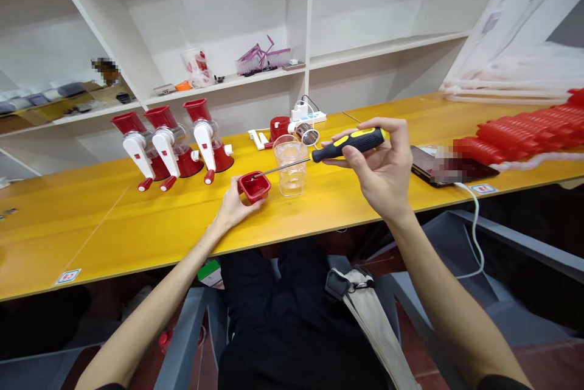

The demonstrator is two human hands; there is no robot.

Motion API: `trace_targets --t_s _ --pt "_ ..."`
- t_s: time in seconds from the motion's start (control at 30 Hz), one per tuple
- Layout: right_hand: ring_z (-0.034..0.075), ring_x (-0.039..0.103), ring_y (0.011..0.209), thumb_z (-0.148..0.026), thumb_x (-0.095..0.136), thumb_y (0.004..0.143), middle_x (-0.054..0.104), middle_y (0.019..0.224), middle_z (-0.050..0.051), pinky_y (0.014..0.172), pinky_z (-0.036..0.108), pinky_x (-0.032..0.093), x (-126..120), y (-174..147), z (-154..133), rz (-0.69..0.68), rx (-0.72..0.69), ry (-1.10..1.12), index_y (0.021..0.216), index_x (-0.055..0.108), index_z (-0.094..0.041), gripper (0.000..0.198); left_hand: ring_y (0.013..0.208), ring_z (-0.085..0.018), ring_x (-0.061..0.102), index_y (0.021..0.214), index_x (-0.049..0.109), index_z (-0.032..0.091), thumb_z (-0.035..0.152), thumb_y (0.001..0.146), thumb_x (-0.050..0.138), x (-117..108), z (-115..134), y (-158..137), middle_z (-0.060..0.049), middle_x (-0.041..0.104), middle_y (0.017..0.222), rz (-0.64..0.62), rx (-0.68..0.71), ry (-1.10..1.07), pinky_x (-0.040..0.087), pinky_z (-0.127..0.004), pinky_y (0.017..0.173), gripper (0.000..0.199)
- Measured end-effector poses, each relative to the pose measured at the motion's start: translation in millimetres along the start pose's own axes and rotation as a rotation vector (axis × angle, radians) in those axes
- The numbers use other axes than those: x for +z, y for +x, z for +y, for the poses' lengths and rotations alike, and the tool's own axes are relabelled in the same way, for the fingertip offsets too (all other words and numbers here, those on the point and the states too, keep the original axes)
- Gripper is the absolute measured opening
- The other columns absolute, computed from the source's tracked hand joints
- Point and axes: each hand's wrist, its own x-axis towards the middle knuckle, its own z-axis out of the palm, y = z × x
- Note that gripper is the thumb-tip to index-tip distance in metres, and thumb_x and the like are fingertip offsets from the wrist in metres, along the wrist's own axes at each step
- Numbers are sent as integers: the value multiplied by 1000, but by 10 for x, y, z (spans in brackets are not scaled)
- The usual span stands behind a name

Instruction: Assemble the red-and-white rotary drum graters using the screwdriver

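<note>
My right hand [374,165] grips the black and yellow handle of a screwdriver [349,143]. Its long metal shaft points left, and the tip reaches into a small red square cup-like part [258,189]. My left hand [235,204] is wrapped round that red part from the left, tilting its opening toward me. Something small and dark shows at the tip, too small to name. Behind the shaft stands a clear plastic housing [292,180]. A metal grater drum [307,134] lies on its side near a red base [279,128] and a white crank handle [259,140].
Several red and white rotary graters [207,140] stand at the left back of the yellow table [182,238]. A phone [438,168] with a white cable lies at right, beside stacked red parts [524,128]. A power strip [305,115] sits by the shelf [255,76].
</note>
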Motion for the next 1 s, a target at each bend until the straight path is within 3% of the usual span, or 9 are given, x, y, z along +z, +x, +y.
trace_targets --t_s 0.23,0.47,0.57,0.77,1.0 --pt "20 72 102 -39 71 87 64 105 2 73 33 69 75 -37 67 -52 41 7 110 47 -30 35 95 -24 73 118 42 22 41 68 82 1 5 -11 -11 70 110 -13 20 1 60 -38 83 66" --pt "20 72 103 -33 72 86 65 104 3 74 32 69 42 -2 40 5 18 42 110 47 -27 35 96 -25 73 119 42 22 33 64 84 1 -19 -31 -10 70 109 23 45 41 60 -37 80 71" --pt "19 72 103 -29 72 87 66 106 3 76 32 69 26 -18 -37 -24 18 32 110 49 -27 32 104 -26 72 123 39 22 28 61 87 0 -18 -60 -12 68 118 39 111 46 60 -39 85 79" --pt "19 73 100 -25 70 88 69 106 2 76 31 68 86 -116 -182 -154 11 -54 113 51 -26 31 121 -26 66 130 35 21 33 73 84 18 -8 -85 -18 62 134 15 323 -4 57 -42 98 76" --pt "14 74 88 -26 70 88 70 106 1 73 25 67 149 -149 -121 -207 -27 -169 114 52 -26 31 119 -25 67 131 33 22 35 73 84 32 -35 -99 -17 62 134 13 345 16 59 -43 97 78"
